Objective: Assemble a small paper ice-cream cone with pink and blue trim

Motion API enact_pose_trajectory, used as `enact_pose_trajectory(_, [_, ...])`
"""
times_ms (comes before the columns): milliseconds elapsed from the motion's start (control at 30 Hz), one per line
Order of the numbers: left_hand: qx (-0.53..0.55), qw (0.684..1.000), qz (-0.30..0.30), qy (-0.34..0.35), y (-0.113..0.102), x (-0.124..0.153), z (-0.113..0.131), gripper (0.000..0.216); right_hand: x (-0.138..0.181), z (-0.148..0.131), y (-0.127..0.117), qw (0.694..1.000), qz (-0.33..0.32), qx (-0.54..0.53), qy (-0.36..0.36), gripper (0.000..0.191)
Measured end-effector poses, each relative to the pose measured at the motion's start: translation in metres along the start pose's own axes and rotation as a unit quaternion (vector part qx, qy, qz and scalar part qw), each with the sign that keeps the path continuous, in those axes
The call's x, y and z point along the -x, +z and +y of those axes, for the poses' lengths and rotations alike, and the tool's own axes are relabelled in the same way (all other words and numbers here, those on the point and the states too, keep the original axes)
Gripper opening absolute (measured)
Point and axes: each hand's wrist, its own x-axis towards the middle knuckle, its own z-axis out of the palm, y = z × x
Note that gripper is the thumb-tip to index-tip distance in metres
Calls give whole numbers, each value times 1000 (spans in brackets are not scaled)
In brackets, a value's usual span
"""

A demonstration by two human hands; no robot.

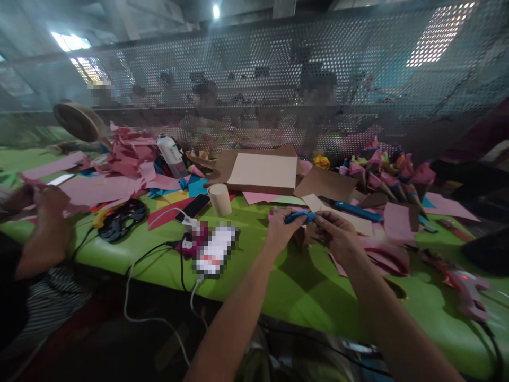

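I hold a small blue strip [301,216] pinched between both hands, just above the green table [302,286] near its middle. My left hand [283,229] closes its fingertips on the strip's left end; my right hand [338,233] closes on its right end. The strip is slim, bright blue, roughly level, and slightly curved. A brown paper piece [299,236] sits directly beneath it, between my hands; I cannot tell whether it touches them. Far of my grip lies a flat cardboard box [263,172]. To the far left stands a paper cup [220,199] beside a dark phone [193,207]. To the far right stands a cluster of pink paper cones [382,172]. At the left edge, another person's hand [50,204] works pink paper.
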Motion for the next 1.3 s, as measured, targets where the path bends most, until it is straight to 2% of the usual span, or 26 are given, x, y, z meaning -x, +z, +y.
enact_pose_trajectory(367, [9,1000,14,-3,1,0,3,18,3,-3,4,1000,-22,-5,18,48])
enact_pose_trajectory(833, [28,999,16,-11,1,-1,2,22,-4,3,-4,996,-5,-83,35,45])
enact_pose_trajectory(1100, [-26,999,27,-5,1,-2,0,15,-9,9,-10,995,17,-97,-17,42])
enact_pose_trajectory(1233, [-4,1000,24,-13,-2,-3,-2,19,-12,11,-15,994,17,-104,-29,39])
enact_pose_trajectory(1300, [-12,999,47,-23,-8,-4,1,20,-14,12,-17,994,15,-108,-32,37])
